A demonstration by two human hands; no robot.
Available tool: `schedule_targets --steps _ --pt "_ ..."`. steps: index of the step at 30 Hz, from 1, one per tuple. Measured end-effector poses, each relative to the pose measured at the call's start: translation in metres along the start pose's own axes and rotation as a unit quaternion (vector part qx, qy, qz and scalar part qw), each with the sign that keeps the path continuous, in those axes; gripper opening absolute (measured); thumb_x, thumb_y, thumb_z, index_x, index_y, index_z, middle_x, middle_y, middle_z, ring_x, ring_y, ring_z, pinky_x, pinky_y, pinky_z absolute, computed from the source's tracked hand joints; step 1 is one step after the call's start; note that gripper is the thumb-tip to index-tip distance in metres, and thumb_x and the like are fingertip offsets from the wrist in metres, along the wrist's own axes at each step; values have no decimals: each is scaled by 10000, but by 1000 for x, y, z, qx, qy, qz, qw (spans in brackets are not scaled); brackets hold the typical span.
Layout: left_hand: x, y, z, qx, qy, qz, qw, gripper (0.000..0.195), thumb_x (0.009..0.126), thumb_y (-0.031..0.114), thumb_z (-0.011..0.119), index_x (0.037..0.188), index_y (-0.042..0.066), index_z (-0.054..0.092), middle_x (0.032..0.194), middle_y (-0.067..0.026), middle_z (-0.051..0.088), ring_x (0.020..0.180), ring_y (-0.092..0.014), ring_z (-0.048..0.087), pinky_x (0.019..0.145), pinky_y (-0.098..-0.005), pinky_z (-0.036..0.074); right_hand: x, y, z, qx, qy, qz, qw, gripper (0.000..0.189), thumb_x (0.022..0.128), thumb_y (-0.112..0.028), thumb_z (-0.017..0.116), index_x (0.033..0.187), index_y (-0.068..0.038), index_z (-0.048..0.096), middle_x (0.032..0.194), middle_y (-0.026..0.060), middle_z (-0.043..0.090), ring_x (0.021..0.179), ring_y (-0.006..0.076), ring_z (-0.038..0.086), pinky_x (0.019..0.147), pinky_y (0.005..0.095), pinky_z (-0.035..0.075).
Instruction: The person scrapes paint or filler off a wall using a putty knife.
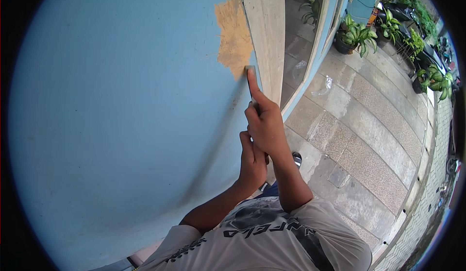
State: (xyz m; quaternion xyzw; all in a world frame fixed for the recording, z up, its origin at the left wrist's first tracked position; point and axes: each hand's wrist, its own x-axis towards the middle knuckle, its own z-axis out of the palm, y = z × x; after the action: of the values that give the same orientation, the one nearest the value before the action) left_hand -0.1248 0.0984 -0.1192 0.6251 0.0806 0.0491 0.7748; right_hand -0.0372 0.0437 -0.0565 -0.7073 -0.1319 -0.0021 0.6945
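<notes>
A narrow metal scraper (250, 67) rests its blade tip on the light-blue painted wall (127, 99), at the lower right edge of an orange-tan patch (235, 34) where the blue paint is gone. My right hand (267, 123) grips the scraper, with the index finger stretched along the blade. Just below it, my left hand (253, 167) is closed around the lower end of the handle, most of which the fingers hide. Right beside the bare patch runs a pale wooden frame board (267, 41).
A dark glass pane (300, 48) lies beyond the board. Potted leafy plants (351, 38) and a parked motorbike (429, 58) stand farther right. Stone-tiled paving (349, 136) stretches to a kerb at right. A sandal (297, 160) shows past my right forearm.
</notes>
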Motion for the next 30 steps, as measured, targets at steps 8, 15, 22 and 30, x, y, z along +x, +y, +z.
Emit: schedule_targets --steps 8,15,22,30 --pt "6 5 2 23 1 17 1000 130 1122 260 303 1124 134 334 823 18 429 596 -39 364 502 -226 290 8 1 -2 2 15 -1 1000 779 847 67 425 1568 -225 375 630 -44 412 543 49 391 561 216 418" --pt "14 4 -3 40 15 23 999 139 1119 257 324 1118 119 337 809 12 431 596 -33 360 497 -223 282 11 -2 3 10 29 -6 1000 777 853 63 430 1572 -225 366 629 -39 430 541 41 401 539 218 419" --pt "3 8 8 -26 34 -11 999 130 1119 249 326 1108 119 332 810 3 436 602 -50 365 516 -241 304 3 5 1 -29 6 3 1000 763 857 54 429 1570 -211 368 605 -42 423 508 44 397 513 235 422" --pt "-6 3 7 -7 27 8 1000 132 1121 253 312 1115 122 334 808 0 433 602 -52 358 516 -243 300 -1 3 3 -59 16 -60 996 755 856 54 433 1561 -210 387 596 -40 427 520 44 386 515 232 415"
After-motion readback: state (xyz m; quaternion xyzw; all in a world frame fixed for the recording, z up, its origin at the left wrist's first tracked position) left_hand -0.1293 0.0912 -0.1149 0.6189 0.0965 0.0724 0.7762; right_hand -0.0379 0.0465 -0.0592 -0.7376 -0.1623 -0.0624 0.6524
